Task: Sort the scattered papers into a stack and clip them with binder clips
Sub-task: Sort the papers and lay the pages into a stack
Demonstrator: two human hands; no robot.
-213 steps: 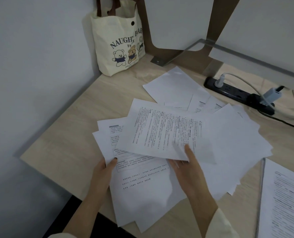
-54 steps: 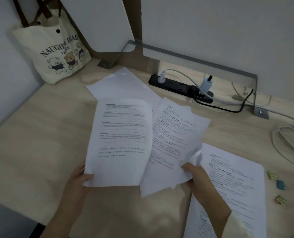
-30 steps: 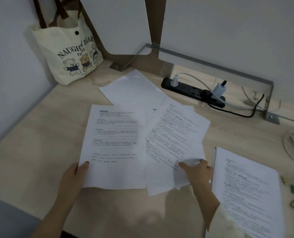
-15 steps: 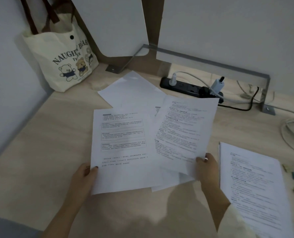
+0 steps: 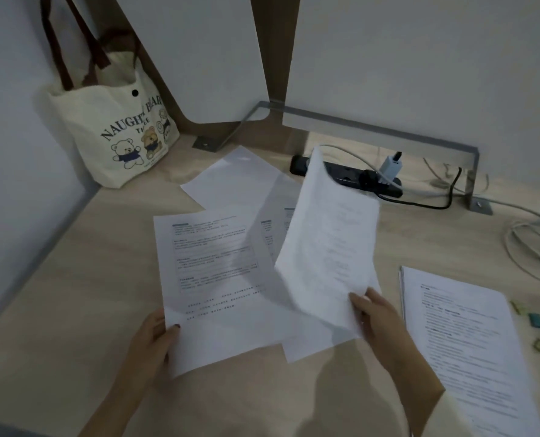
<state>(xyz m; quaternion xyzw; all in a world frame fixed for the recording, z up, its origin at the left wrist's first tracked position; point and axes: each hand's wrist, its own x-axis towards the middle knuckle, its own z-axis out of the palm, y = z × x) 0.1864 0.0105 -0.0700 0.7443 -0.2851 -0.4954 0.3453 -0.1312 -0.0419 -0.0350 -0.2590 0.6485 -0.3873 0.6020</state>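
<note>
At the desk's point(image 5: 73, 279) near edge, the left hand point(image 5: 155, 339) pinches the lower left corner of a printed sheet point(image 5: 218, 279), thumb on top, while the right hand point(image 5: 376, 320) grips the bottom edge of another sheet point(image 5: 328, 247) held up at a tilt. By the right edge lies a neat stack point(image 5: 464, 335), with small binder clips point(image 5: 535, 320) just beyond it. Farther back are a blank sheet point(image 5: 237, 181), a power strip point(image 5: 347, 178) along the rear edge, and a tote bag point(image 5: 117, 134) in the far left corner.
</note>
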